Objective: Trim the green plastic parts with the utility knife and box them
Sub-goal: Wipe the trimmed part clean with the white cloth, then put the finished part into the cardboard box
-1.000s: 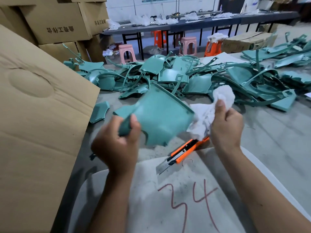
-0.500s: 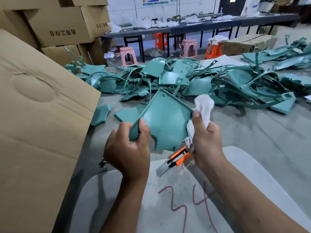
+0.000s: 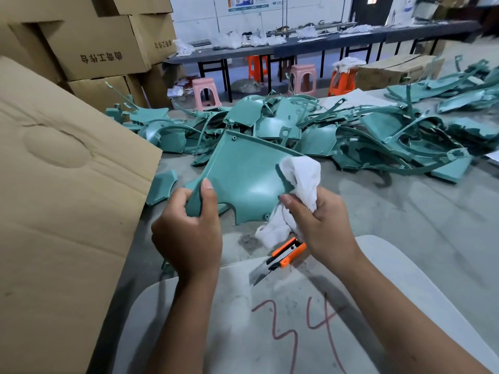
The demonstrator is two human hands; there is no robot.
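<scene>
Part: the panel (image 3: 243, 179) is lifted off the tabletop (image 3: 405, 225), tilted to me for wiping.
Left grip (image 3: 189, 228): pinches its lower left corner to steady it.
Right grip (image 3: 321, 222): fingers curled round the rag (image 3: 299, 182) on the right edge; the knife (image 3: 280, 259) juts beneath, blade out.
Room: pile (image 3: 351, 136) behind, box (image 3: 67, 211) left, bare tabletop at right.

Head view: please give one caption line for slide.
Left hand grips green panel; right hand holds white cloth and utility knife.

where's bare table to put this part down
Bare table lies right of the right hand, in front of the pile. The white board by the knife is also free. The far table is crowded.
</scene>
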